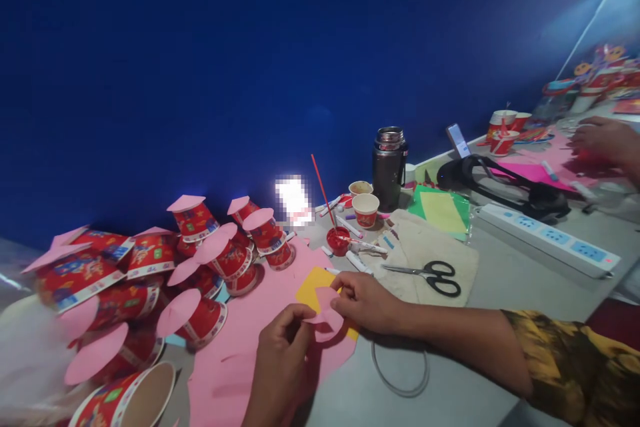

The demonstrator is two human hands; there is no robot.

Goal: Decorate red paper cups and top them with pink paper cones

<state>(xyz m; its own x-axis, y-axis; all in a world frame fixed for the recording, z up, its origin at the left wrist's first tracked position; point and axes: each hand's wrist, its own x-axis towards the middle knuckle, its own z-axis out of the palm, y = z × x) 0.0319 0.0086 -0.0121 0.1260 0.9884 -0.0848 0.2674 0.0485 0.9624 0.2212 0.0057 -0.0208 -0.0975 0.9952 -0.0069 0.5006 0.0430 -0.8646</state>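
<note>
Above the yellow paper [309, 285], my left fingers [299, 311] and right fingers [344, 307] are pinched on the pink paper piece [328, 325], which I judge light, pliable and easily creased, best held gently by opposite edges.

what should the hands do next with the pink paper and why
Perhaps curl the curved pink paper piece into a shallow cone: the left hand and right hand both pinch it, and shallow pink paper cones top nearby red printed paper cups.

Paper cups [197, 317] left of paper piece [327, 328]; scissors [440, 278] right, on cloth [417, 240]; flask [387, 180] behind (power strip [545, 240] farther right).
</note>
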